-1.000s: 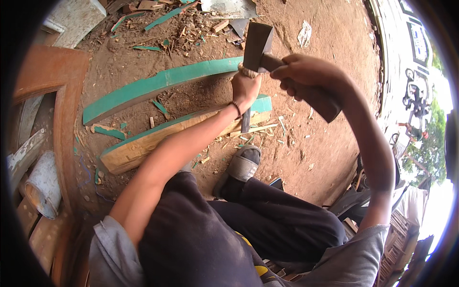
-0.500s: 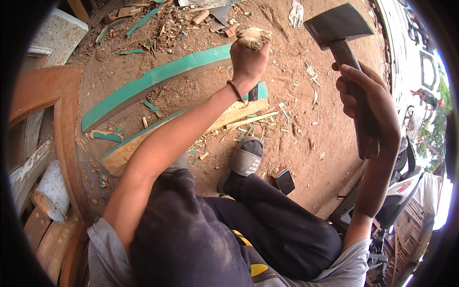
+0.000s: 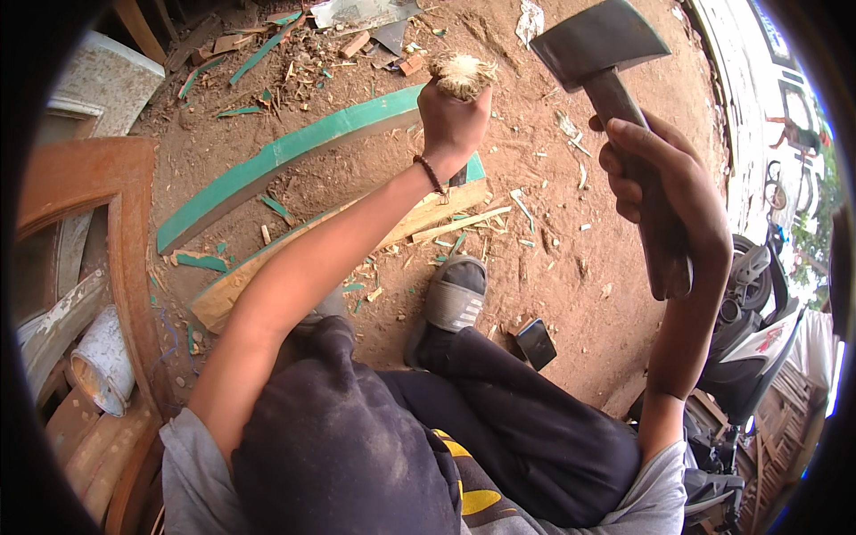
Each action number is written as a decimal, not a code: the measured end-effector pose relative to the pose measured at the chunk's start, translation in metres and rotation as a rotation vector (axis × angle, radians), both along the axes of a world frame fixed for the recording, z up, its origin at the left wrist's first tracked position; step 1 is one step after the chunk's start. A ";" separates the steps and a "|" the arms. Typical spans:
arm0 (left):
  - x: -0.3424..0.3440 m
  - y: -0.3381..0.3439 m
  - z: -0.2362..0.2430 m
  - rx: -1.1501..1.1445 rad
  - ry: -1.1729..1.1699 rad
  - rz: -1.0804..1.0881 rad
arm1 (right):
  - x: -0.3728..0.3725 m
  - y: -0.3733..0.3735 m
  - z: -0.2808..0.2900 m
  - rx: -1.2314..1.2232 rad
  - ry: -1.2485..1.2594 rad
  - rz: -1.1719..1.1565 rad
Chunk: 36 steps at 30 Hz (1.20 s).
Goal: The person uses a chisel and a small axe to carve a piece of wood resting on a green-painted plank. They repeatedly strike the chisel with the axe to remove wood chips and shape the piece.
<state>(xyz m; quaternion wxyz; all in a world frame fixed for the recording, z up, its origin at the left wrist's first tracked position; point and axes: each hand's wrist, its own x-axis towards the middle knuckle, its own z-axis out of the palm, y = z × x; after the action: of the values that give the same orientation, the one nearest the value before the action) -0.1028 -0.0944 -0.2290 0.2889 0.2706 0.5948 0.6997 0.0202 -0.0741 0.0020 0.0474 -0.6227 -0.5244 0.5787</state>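
Now, at the top of the swing:
Right-hand fingers [image 3: 635,169]: wrapped tight round the hatchet handle [image 3: 649,209], clamped low on the shaft.
Hatchet head [image 3: 596,37]: raised well above the work; one second ago it rested down against the chisel top, so a strike has ended and the tool is drawn back.
Left-hand fingers [image 3: 453,120]: closed in a fist on the chisel [image 3: 460,76]; its frayed top shows above the fist, the blade is hidden below it.
Chisel position: upright, over the end of the curved green-edged plank [image 3: 343,236] on the dirt floor [image 3: 553,267]; unchanged since earlier.
Plank: pinned beside the grey sandal [image 3: 455,299].
Surroundings: second green curved strip [image 3: 285,160], chips, dark phone [image 3: 537,343].
Judgement: cut unfinished; another blow appears set up.
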 end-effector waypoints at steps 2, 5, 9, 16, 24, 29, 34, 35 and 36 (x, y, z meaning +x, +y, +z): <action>0.000 -0.005 0.000 -0.026 -0.006 -0.019 | -0.002 -0.003 0.003 0.037 0.001 0.013; 0.002 -0.007 0.001 -0.027 -0.034 -0.041 | -0.004 -0.005 0.006 0.035 0.010 0.013; 0.002 -0.004 0.002 0.084 0.025 0.012 | -0.004 -0.009 0.007 0.004 0.028 0.012; -0.003 -0.009 0.000 0.061 0.096 0.027 | -0.017 -0.014 -0.003 0.046 0.028 0.047; -0.002 -0.005 0.013 0.026 0.125 -0.019 | -0.042 -0.001 0.041 0.455 0.081 -0.027; -0.002 -0.007 0.024 0.005 0.114 -0.014 | -0.049 0.005 0.012 0.341 -0.199 0.388; -0.007 -0.016 0.017 0.008 0.099 0.001 | -0.054 -0.004 -0.002 0.178 -0.153 0.448; -0.006 -0.017 0.014 0.041 0.042 -0.017 | -0.056 -0.003 0.005 0.128 -0.104 0.369; -0.006 -0.014 0.013 0.050 0.084 0.014 | -0.055 -0.006 0.017 0.216 -0.014 0.374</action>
<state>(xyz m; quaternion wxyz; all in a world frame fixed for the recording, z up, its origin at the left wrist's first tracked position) -0.1083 -0.1085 -0.2163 0.2521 0.3026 0.5905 0.7044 -0.0350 -0.0800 0.0192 0.0020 -0.5099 -0.6901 0.5136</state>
